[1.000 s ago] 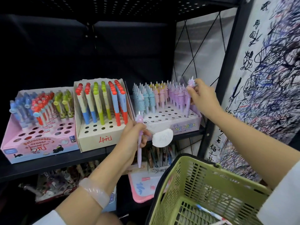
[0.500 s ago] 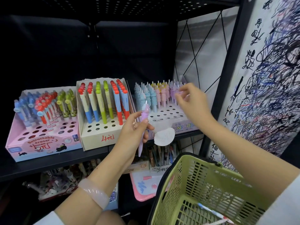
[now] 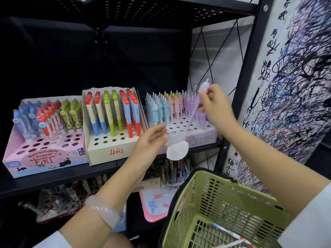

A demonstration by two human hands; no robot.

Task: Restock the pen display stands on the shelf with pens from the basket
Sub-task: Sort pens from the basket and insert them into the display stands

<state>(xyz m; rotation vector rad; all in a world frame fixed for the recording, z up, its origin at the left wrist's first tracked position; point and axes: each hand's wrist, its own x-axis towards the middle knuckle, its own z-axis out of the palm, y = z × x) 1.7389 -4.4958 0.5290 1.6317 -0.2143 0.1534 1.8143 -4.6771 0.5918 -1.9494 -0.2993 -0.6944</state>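
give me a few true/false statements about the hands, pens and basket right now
1. The right hand pinches a purple pen over the unicorn stand. True.
2. The left hand grips a pen. False: it is open and holds nothing.
3. The green basket sits on the shelf. False: it hangs below, at lower right.
4. The middle stand has free holes in front. True.

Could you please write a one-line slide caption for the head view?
Right hand lowers a lilac pen into the unicorn stand; left hand open, basket below.
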